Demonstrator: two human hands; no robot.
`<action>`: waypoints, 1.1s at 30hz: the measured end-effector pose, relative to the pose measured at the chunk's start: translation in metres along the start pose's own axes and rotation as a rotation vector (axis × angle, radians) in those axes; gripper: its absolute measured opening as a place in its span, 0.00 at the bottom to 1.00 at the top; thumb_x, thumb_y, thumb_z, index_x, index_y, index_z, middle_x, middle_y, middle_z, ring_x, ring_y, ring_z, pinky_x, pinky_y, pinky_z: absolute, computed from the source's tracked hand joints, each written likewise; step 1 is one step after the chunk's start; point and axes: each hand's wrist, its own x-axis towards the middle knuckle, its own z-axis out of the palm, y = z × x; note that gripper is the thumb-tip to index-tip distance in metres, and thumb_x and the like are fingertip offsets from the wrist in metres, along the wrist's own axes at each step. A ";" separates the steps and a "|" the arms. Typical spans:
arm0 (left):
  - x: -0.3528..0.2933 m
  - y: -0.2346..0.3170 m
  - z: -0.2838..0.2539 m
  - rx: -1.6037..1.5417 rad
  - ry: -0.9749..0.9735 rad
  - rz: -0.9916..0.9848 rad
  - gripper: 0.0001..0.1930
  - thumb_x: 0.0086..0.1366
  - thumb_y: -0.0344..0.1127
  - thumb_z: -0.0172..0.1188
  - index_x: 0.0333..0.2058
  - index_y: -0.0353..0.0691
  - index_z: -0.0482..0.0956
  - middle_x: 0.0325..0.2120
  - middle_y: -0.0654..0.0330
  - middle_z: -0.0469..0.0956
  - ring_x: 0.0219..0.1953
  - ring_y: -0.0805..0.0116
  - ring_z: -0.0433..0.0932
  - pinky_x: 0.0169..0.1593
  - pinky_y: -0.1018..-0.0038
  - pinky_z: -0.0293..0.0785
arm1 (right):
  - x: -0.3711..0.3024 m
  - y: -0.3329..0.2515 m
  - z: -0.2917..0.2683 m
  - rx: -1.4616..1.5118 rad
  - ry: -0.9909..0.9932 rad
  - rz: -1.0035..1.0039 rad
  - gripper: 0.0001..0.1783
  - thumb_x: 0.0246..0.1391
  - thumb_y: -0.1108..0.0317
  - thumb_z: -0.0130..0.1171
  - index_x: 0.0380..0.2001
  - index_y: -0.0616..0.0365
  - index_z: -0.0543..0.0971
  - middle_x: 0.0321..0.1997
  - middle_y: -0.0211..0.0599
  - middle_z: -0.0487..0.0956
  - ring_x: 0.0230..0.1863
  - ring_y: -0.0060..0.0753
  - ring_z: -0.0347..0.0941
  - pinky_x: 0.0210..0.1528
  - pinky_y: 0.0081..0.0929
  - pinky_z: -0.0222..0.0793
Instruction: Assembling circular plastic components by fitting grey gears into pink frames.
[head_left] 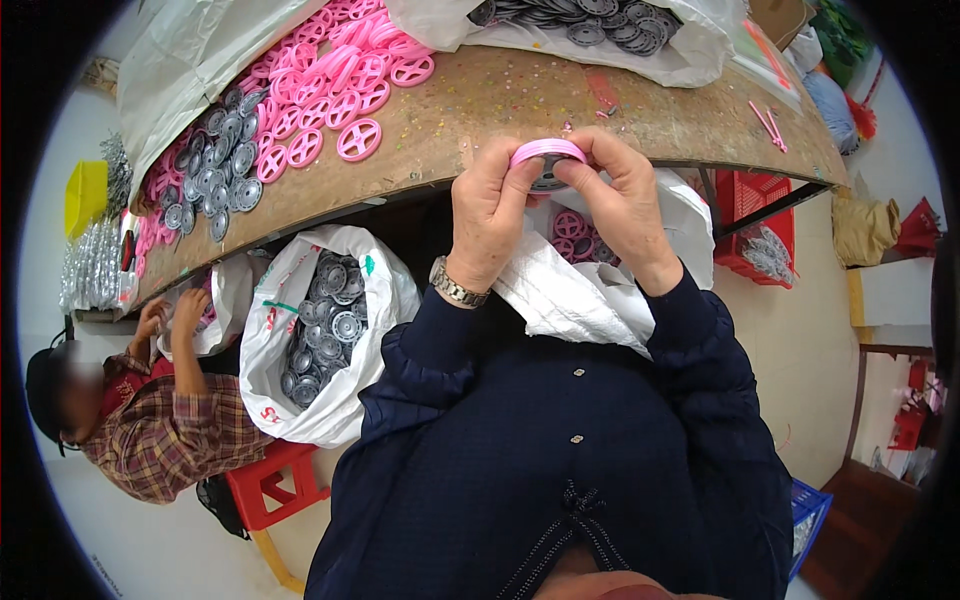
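Note:
Both my hands grip one small toy wheel between them, just in front of the table's near edge. A pink plastic wheel rim (548, 150) faces up along its top, and a grey hubcap disc (546, 178) shows beneath it, with my thumbs pressed on it. My left hand (490, 205), with a metal watch at the wrist, is closed on the left side. On the right side, my right hand (622, 195) is closed likewise. Below them an open white sack (570, 290) holds pink and grey wheel parts.
Pink rims (358, 140) and grey discs (215, 180) lie heaped on the wooden table (480, 105). A white sack of grey discs (325, 325) stands at my left. Beyond it a co-worker (165, 430) sits. A red crate (755, 225) is under the table's right end.

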 end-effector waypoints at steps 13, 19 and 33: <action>0.008 0.010 0.000 -0.111 -0.188 -0.295 0.19 0.68 0.26 0.55 0.56 0.36 0.67 0.38 0.60 0.77 0.30 0.74 0.80 0.33 0.79 0.78 | 0.005 0.013 -0.014 0.260 -0.118 0.228 0.07 0.61 0.72 0.58 0.41 0.63 0.77 0.38 0.25 0.79 0.40 0.15 0.73 0.45 0.17 0.68; 0.002 0.002 0.008 0.116 -0.179 -0.121 0.20 0.65 0.26 0.58 0.56 0.37 0.68 0.38 0.54 0.78 0.33 0.64 0.81 0.36 0.73 0.77 | 0.001 0.019 -0.018 0.217 -0.160 0.248 0.07 0.60 0.71 0.58 0.40 0.62 0.78 0.37 0.25 0.79 0.39 0.14 0.72 0.45 0.16 0.68; 0.018 -0.011 -0.043 0.787 0.009 0.259 0.26 0.61 0.43 0.65 0.53 0.34 0.73 0.46 0.47 0.76 0.50 0.48 0.70 0.56 0.57 0.65 | -0.003 0.048 -0.057 -0.065 -0.256 0.325 0.11 0.59 0.68 0.60 0.42 0.63 0.78 0.37 0.26 0.79 0.37 0.15 0.72 0.42 0.17 0.69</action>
